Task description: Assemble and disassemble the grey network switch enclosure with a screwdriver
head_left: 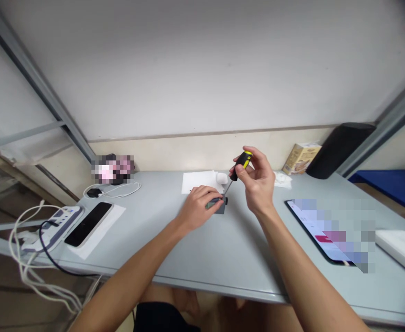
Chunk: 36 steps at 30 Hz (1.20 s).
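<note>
My right hand (257,180) is closed round the black and yellow handle of a screwdriver (242,165). The screwdriver slants down to the left, its tip reaching a small dark grey box-shaped device (220,208) on the desk. Whether the tip sits in a screw cannot be made out. My left hand (202,203) rests over the device, with fingers and thumb gripping it from the left and covering much of it. A bit of green shows under the fingers. Just behind lie a white sheet of paper (193,180) and a small white rounded object (221,178).
On the grey desk (202,258), a phone (90,223) and a power strip (55,228) with cables lie left. A tablet (326,235) and a white slab (402,251) are at right. A yellow box (301,159) and a black cylinder (340,150) stand at the back right.
</note>
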Each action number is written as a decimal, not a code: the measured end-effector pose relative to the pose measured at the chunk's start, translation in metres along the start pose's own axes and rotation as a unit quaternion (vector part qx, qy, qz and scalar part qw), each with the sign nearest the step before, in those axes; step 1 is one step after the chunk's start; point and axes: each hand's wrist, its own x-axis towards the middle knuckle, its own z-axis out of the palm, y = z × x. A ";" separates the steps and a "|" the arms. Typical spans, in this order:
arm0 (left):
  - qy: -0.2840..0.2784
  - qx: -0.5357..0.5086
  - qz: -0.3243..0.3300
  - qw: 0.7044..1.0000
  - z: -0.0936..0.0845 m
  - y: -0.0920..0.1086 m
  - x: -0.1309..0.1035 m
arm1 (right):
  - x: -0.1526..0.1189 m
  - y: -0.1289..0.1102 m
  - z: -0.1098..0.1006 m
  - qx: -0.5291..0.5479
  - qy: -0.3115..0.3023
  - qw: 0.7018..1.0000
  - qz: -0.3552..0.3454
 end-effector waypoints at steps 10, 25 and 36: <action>-0.007 -0.006 -0.012 1.000 0.000 0.001 0.000 | 0.002 -0.006 -0.002 0.034 -0.086 0.995 0.025; 0.015 0.010 -0.035 0.999 0.006 0.005 -0.001 | 0.021 -0.018 0.002 0.032 -0.218 0.975 0.040; 0.054 0.009 -0.029 0.998 0.010 0.007 0.000 | 0.015 -0.014 0.006 0.023 -0.147 0.989 0.023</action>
